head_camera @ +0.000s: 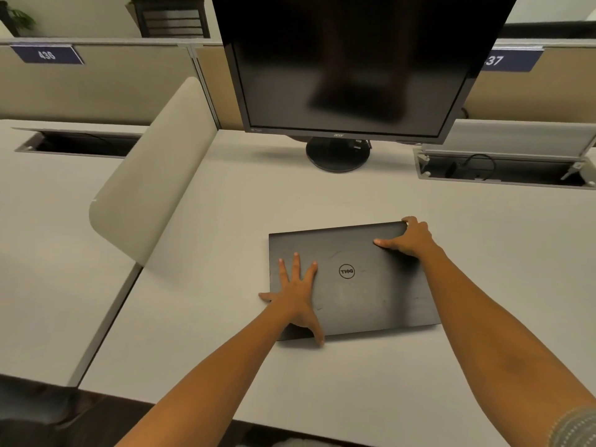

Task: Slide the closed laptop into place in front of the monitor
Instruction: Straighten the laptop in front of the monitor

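Note:
A closed dark grey laptop (pixel 358 285) with a round logo lies flat on the pale desk (pixel 225 240), a little toward me from the black monitor (pixel 342 66) and its round stand (pixel 337 154). My left hand (pixel 298 293) lies flat with fingers spread on the lid's left part, thumb off the left edge. My right hand (pixel 409 237) grips the far right corner, fingers curled over the back edge and thumb on the lid.
A curved beige divider (pixel 154 175) stands at the desk's left. An open cable tray (pixel 503 169) with a black cable sits at the back right, another (pixel 77 143) on the neighbouring desk. Partition panels run behind the monitor.

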